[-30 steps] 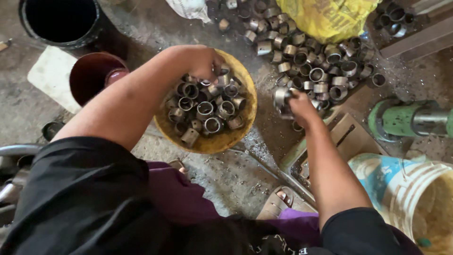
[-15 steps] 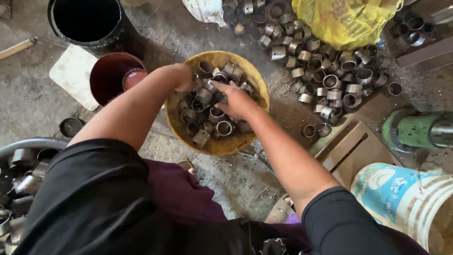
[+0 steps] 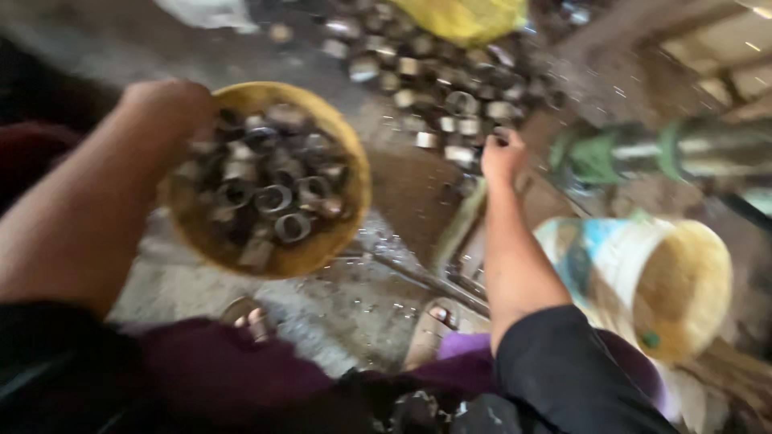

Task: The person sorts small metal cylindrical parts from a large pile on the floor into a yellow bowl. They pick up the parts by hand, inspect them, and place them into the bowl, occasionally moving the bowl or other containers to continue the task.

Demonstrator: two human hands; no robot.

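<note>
head view: right hand [image 3: 503,154] outstretched onto ring pile [image 3: 450,96], left hand [image 3: 165,104] on bowl rim [image 3: 354,153]

The right hand [image 3: 503,154] has left the round yellow bowl [image 3: 342,145] of metal rings, reaching the loose floor pile of grey metal rings [image 3: 450,104].

Bare floor [image 3: 410,189] open between bowl [image 3: 346,153] and ring pile [image 3: 450,96]; bucket [image 3: 643,273] crowds right.

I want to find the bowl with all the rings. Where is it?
In the head view the yellow bowl of metal rings sits left of centre on the floor, the left hand at its rim.
</note>
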